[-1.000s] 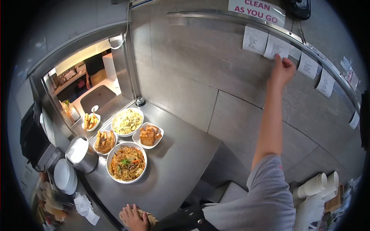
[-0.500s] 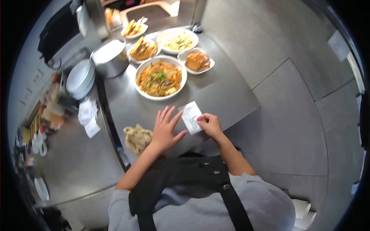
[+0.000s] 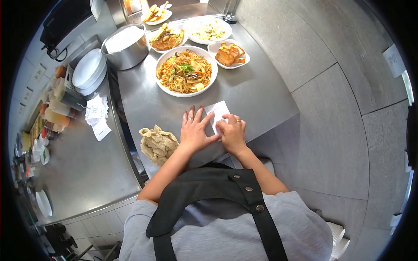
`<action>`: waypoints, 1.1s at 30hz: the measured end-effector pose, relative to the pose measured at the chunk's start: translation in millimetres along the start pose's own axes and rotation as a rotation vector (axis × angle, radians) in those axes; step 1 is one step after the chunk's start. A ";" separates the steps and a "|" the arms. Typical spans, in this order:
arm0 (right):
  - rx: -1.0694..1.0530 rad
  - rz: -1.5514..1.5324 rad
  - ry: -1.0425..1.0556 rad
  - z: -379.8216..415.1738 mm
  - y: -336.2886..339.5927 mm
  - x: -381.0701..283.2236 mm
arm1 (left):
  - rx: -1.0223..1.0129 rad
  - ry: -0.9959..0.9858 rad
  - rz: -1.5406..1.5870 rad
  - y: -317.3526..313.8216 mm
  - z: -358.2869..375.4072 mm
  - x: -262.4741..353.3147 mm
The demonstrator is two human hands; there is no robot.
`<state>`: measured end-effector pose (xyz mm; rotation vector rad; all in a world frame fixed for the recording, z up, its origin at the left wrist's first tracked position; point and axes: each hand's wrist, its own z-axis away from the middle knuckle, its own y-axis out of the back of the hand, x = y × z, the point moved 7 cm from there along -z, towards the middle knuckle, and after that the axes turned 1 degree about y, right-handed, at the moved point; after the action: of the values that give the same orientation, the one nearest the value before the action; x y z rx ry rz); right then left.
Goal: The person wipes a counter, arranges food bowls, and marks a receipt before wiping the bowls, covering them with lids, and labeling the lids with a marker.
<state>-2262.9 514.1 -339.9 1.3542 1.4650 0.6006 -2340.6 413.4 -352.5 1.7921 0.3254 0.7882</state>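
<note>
A white printed receipt lies on the steel table, its lower part covered by my hands. My left hand rests flat with fingers spread, the fingertips at the slip's left edge. Over its lower right part, my right hand has its fingers curled and pinched on the paper; the exact grip is partly hidden. A crumpled beige cloth sits left of my left wrist. Just beyond my hands stands a round white dish of noodles with green garnish.
Behind the noodles are a bowl of fried pieces, a plate of pale food and a dish of browned food. A steel pot, stacked white plates and a pile of receipts stand leftward. The table's right edge borders floor.
My right hand has moved from the receipt's right edge inward over its lower part, covering the printed code. My left hand has come closer to the slip. The view has shifted slightly.
</note>
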 end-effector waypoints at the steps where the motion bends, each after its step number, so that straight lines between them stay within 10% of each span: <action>1: 0.000 0.026 -0.003 0.2 0.9 2.5 | 0.000 -0.001 0.000 0.1 0.3 -0.2; 33: 0.086 -0.045 -0.138 20.3 20.6 36.5 | -0.028 0.008 -0.009 -0.6 1.2 -1.0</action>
<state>-2230.9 547.9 -341.6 1.3971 1.4186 0.4109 -2340.5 412.1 -353.6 1.7603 0.3260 0.7901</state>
